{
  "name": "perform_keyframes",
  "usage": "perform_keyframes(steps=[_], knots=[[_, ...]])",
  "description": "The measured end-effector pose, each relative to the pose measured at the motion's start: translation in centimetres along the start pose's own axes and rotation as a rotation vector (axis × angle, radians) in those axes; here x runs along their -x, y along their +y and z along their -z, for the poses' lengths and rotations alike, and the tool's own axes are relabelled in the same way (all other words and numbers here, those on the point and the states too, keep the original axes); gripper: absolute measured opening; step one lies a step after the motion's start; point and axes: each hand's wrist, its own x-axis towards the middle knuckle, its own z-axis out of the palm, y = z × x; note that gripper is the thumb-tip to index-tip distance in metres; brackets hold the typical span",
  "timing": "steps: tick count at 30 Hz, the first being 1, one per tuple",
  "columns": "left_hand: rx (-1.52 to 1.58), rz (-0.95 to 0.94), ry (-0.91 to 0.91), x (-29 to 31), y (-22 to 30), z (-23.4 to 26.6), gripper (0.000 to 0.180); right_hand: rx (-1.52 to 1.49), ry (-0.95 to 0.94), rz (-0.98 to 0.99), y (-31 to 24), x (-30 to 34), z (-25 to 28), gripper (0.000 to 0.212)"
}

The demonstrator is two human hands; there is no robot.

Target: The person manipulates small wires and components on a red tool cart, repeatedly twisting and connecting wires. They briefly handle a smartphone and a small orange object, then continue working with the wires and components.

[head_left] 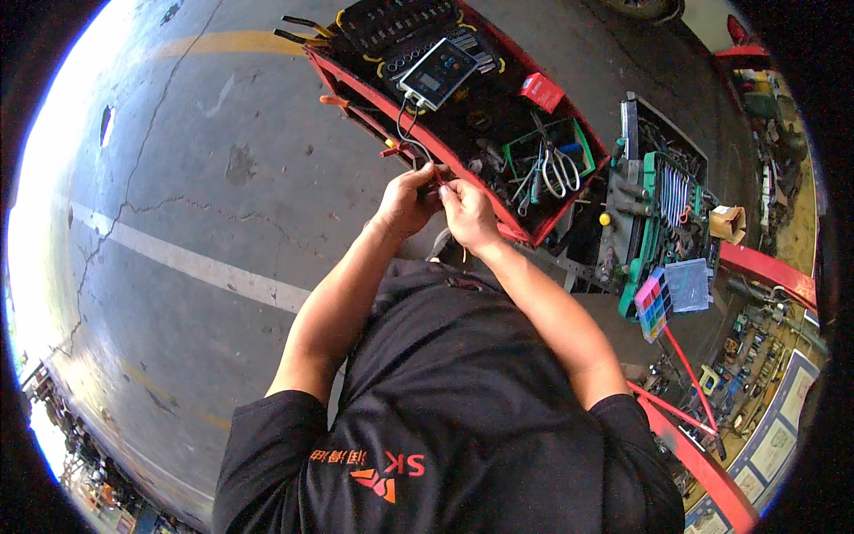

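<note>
My left hand (408, 204) and my right hand (470, 214) meet close together in front of my body, beside the near edge of the red tool cart (498, 191). Fingers of both are closed in a pinch on a thin cable, with a bit of red showing between them. A grey cable (410, 138) runs up from there to a flat white-edged device (439, 75) with a dark face, lying on the cart. A red clip-like piece (391, 151) hangs just left of the cable. The cable's end is hidden by my fingers.
On the cart lie an open socket set (391, 25), a red box (542, 92) and a green tray (583, 147) with scissors and tools. Right of it, a green wrench rack (648, 214) and a coloured compartment case (653, 305) stand near a red metal beam (703, 463).
</note>
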Motion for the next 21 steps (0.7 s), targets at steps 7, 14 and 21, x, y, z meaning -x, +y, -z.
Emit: perform_keyframes(steps=[7, 14, 21], knots=[[-0.055, -0.020, 0.073, -1.8, -0.7, 2.2, 0.021, -0.090, -0.009, -0.174, -3.5, -0.1, 0.7, 0.019], [-0.002, -0.027, 0.093, -2.8, -0.7, 2.6, 0.021, -0.053, -0.042, -0.138, -1.6, -0.3, 0.0, 0.017], [-0.060, 0.012, 0.077, -1.2, 0.4, 0.8, 0.031, -0.323, -0.136, -0.219, -1.4, 0.4, 1.2, 0.022]])
